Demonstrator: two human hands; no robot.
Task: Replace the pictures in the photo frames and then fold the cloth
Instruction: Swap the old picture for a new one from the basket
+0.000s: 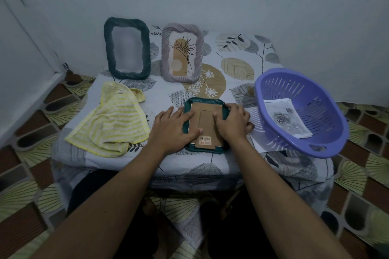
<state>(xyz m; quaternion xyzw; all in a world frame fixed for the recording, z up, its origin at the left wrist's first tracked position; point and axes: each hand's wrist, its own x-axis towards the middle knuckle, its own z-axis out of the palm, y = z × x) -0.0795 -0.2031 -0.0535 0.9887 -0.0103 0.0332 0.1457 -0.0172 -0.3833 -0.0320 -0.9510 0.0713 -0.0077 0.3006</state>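
Note:
A dark green photo frame (205,102) lies face down at the table's front middle, its brown cardboard back (207,121) and stand facing up. My left hand (171,130) rests flat on the frame's left side, thumb on the cardboard. My right hand (232,121) presses on the frame's right side with the fingers curled on the backing. Two frames stand upright at the back: a dark green frame (127,48) with a blurred picture and a grey-lilac frame (182,52) holding a flower drawing. A crumpled yellow-striped cloth (111,122) lies at the left.
A purple slotted basket (299,111) at the right holds printed pictures (287,121), the top one showing roses. A white sheet (257,139) lies partly under the basket. The small table has a leaf-patterned cover (237,69). Walls stand close behind and to the left.

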